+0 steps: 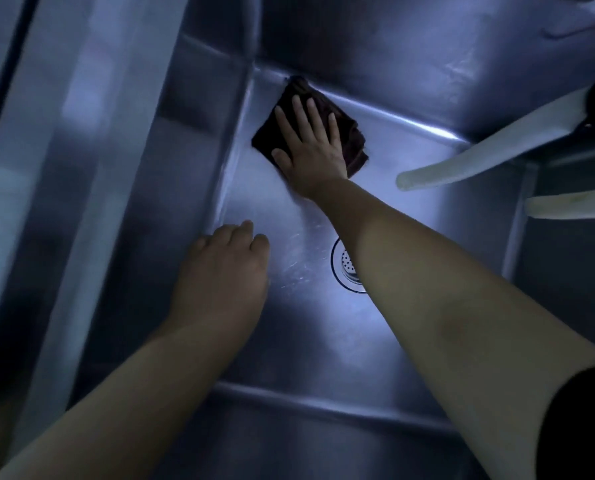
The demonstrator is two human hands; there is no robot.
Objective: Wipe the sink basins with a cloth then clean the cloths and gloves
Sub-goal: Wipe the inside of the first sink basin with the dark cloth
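A deep stainless steel sink basin (410,150) fills the view. A dark brown folded cloth (353,133) lies on the basin floor near its far left corner. My right hand (310,147) presses flat on the cloth with the fingers spread. My left hand (225,271) hovers over the basin's left side, fingers loosely curled, holding nothing. A round perforated drain (346,265) sits mid-floor, partly hidden by my right forearm.
Two white tube-like spouts (479,150) (573,206) reach in from the right over the basin. A steel rim and ledge (81,168) run along the left. A second basin (566,271) lies beyond the right wall.
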